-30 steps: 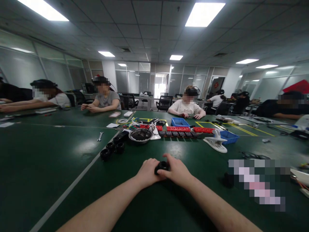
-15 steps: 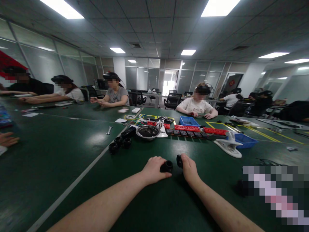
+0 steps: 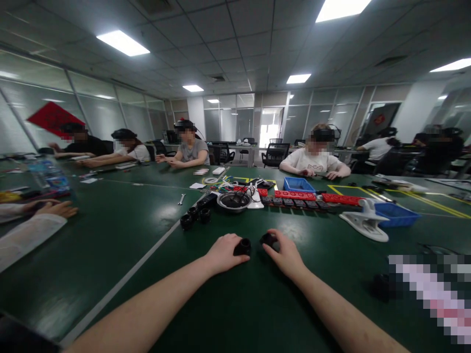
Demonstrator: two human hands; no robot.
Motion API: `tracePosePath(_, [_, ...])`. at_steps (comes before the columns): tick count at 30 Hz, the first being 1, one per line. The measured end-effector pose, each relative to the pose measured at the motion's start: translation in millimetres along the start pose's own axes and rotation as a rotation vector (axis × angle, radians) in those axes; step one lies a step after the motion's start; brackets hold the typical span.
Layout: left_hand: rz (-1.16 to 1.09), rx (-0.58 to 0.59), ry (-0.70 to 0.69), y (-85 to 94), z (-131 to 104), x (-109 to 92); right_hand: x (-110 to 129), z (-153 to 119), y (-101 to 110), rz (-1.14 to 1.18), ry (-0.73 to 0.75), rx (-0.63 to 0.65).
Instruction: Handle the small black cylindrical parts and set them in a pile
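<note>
Here, at the green table (image 3: 235, 314): one hollow black part (image 3: 243, 246) is in the grip of the left hand (image 3: 222, 252); one black piece (image 3: 265, 240), just beside it, is held by the right hand (image 3: 289, 254).

Room leftward, bowl (image 3: 233, 210) ahead

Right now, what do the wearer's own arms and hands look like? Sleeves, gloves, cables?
Left forearm and right forearm are bare: no sleeves, watches or cables visible. Left hand and right hand are ungloved. Rings: can't tell, some fingers are hidden.
</note>
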State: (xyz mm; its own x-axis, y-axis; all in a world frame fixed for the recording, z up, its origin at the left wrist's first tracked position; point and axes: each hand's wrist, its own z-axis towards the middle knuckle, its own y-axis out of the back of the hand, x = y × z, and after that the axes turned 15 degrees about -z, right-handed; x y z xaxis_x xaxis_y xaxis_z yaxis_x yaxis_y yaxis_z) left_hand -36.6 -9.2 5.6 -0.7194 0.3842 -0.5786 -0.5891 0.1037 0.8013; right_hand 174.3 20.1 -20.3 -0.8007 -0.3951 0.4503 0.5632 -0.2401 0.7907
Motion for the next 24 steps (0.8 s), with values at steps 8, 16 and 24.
tracePosePath(8, [0.026, -0.12, 0.242, 27.1, -30, 30, 7, -1, 6, -0.119, -0.023, -0.064])
tracePosePath(16, [-0.025, -0.359, 0.252, 29.2, -43, 31, -7, -1, 19, -0.052, -0.124, -0.188])
tracePosePath(24, [0.07, -0.318, 0.275, 30.9, -42, 29, -14, 6, 7, 0.025, -0.141, -0.176])
